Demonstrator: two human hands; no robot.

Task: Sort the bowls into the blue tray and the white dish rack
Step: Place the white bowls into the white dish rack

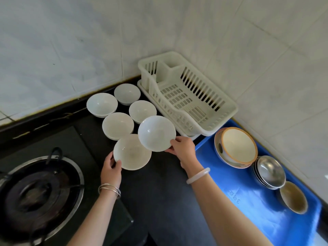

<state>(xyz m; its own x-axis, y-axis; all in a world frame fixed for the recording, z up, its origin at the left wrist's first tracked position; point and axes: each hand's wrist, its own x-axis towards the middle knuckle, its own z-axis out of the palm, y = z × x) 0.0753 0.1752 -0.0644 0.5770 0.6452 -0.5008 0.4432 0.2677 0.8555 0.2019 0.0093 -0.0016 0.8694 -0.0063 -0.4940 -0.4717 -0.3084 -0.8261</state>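
Each hand grips 1 white bowl by the rim. The left hand [111, 167] pinches the near edge of the front bowl [132, 154], thumb over the lip and fingers hidden beneath. This bowl sits level and low over the black counter [159, 192]; whether it touches the counter cannot be told. The right hand [182, 150] holds the raised bowl [157, 133] the same way, by its right edge. That bowl is tipped toward the camera and overlaps the front bowl's far rim, so it appears to be lifted clear.

A rim pinch suits these smooth, deep bowls: it leaves the body free, so a bowl can be lowered into a slot or onto a stack without trapping the fingers.

Behind the 2 held bowls, 4 other white bowls [118, 126] stand upright in a close cluster on the counter, just left of the white dish rack [229, 112]. The rack holds nothing visible. Plain white bowls probably belong there, and the raised bowl is already close to its front corner.

The blue tray [248, 206] lies to the right, along the tiled wall. It holds a tilted stack of orange-rimmed bowls [236, 147], a nest of steel bowls [269, 172] and 1 more pale bowl [293, 197], leaning in a row so that each rests against the next. The coloured and metal bowls look sorted, and the white ones remain.

A gas burner [40, 192] sits at the left, well apart from the bowls.
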